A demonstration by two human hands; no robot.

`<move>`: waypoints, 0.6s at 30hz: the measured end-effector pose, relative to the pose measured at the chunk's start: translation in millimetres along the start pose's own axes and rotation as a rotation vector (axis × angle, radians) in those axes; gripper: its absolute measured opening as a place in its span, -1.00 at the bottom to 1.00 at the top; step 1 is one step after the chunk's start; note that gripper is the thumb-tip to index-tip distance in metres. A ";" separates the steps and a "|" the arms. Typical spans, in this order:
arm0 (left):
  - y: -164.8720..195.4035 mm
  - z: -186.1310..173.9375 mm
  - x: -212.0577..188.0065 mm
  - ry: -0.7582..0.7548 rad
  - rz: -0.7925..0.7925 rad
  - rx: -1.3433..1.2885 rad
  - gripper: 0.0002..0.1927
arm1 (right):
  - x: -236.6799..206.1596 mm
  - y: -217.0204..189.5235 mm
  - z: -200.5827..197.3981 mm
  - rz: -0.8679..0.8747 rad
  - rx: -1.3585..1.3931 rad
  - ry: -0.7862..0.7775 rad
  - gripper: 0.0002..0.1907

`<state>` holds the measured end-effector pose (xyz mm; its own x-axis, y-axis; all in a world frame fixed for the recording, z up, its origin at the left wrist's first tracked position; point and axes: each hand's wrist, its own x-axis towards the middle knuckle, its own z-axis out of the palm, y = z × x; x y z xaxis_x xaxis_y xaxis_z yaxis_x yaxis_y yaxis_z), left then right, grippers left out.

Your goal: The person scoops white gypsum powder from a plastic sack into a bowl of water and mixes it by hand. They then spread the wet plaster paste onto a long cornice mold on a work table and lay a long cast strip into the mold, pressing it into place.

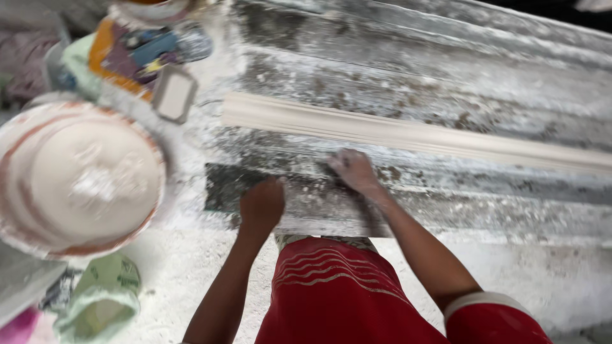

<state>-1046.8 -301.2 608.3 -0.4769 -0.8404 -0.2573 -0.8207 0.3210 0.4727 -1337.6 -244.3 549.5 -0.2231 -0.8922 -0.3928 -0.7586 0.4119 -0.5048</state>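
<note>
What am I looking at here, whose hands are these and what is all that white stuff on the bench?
The single picture comes from a camera worn on a person's head, looking down, so the two arms reaching in from the bottom are that person's own, above their red clothing. The left hand is curled like a fist and the right hand lies flat, both pressing on a dark, dusty flat board; nothing can be made out held in either hand, though the picture is blurred. Just beyond the hands lies a long pale moulded strip, running off to the right across the grey workbench, which is smeared with white powder. On the left stands a round basin filled with a whitish, plaster-like mass. Near it lie a colourful packet and a green bag.
</note>
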 end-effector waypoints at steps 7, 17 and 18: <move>148.0 83.8 34.5 0.151 0.735 -0.013 -0.67 | -150.7 263.7 -80.8 0.376 -0.349 0.158 -0.42; 340.0 222.1 43.9 -0.250 0.741 0.155 -0.60 | -250.2 487.7 -144.8 -0.180 -0.838 0.528 -0.71; 358.4 234.9 44.4 -0.262 0.707 0.126 -0.64 | -245.5 502.0 -150.0 -0.186 -0.918 0.452 -0.72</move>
<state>-1436.1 -120.9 568.3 -0.9483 -0.2903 -0.1283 -0.3144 0.8049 0.5032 -1755.5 153.7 507.9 -0.1199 -0.9914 0.0515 -0.9365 0.1302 0.3255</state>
